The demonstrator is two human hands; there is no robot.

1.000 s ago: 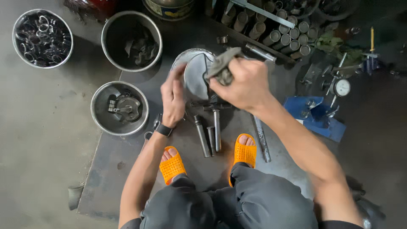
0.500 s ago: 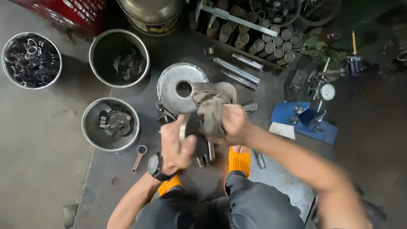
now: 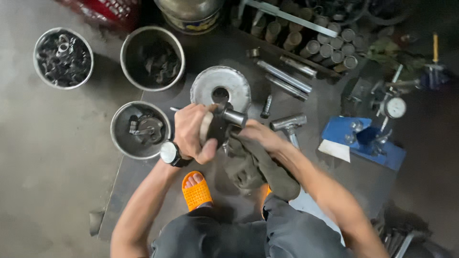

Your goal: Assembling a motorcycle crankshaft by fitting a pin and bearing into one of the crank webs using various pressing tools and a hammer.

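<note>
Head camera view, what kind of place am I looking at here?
Likely a mechanic's or machine-repair workshop floor: metal bowls of small parts, a row of steel cylinders, and a dial gauge beside the left hand gripping a metal part.

Dark metal sheet (image 3: pixel 330 157) on concrete floor (image 3: pixel 43 167); on it: steel bowls (image 3: pixel 140 129), round disc (image 3: pixel 221 86), rods (image 3: pixel 284 79), blue gauge stand (image 3: pixel 363 141).

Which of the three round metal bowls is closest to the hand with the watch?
The bowl just beside the left hand, lowest of the three, holding a few chunky metal parts. The other two bowls sit farther up, away from the hand.
</note>
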